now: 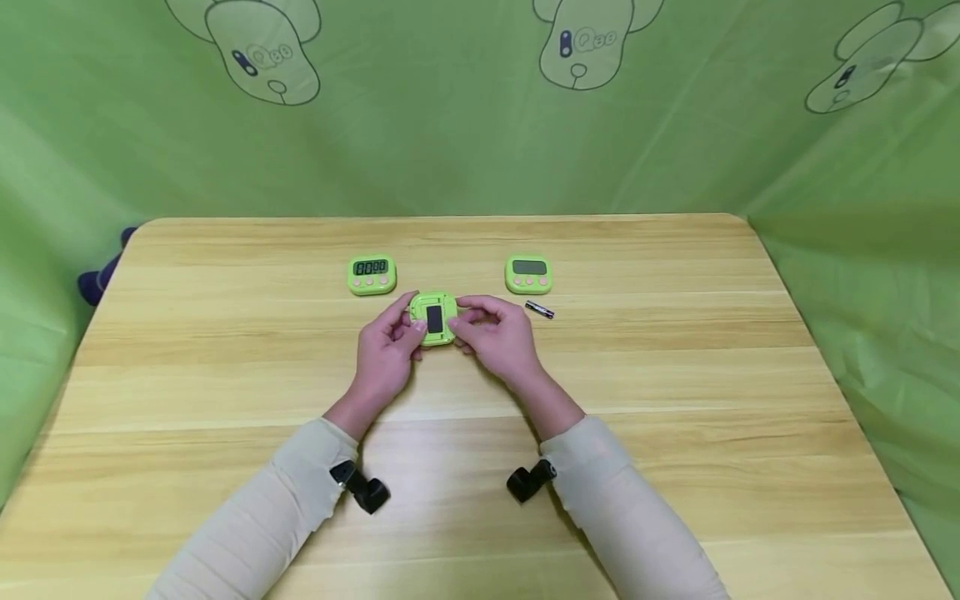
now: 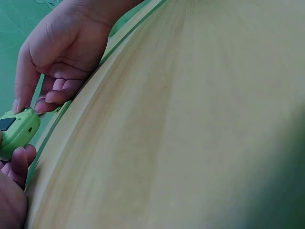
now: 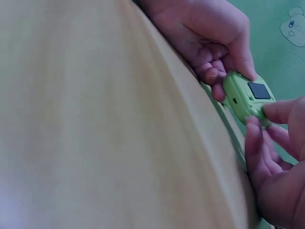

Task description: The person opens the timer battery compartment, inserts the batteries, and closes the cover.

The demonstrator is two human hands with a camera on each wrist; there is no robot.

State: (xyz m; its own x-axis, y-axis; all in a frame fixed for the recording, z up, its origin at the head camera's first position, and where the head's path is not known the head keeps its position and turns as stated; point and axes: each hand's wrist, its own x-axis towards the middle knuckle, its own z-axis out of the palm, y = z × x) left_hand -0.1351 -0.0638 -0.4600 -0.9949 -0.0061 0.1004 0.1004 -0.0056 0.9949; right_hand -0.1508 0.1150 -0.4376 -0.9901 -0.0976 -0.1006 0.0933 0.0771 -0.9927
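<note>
A green digital timer [image 1: 442, 335] is held back side up between both hands, over the middle of the table. Its back shows a black rectangle and a recessed edge. My left hand [image 1: 384, 352] grips its left side, thumb on the back face and fingers beneath. On the opposite side, my right hand [image 1: 501, 346] pinches the edge, with the thumb at the right of the back. In the right wrist view the timer [image 3: 237, 93] is seen tilted, with a small dark slot in its side. A AAA-size battery [image 1: 540, 310] lies just right of my right hand.
Behind the hands stand two more green timers: the left one [image 1: 372, 276] has digits on its display, and the right one [image 1: 528, 275] has a blank display. The wooden table [image 1: 675, 367] meets a green curtain [image 1: 450, 150] at the back.
</note>
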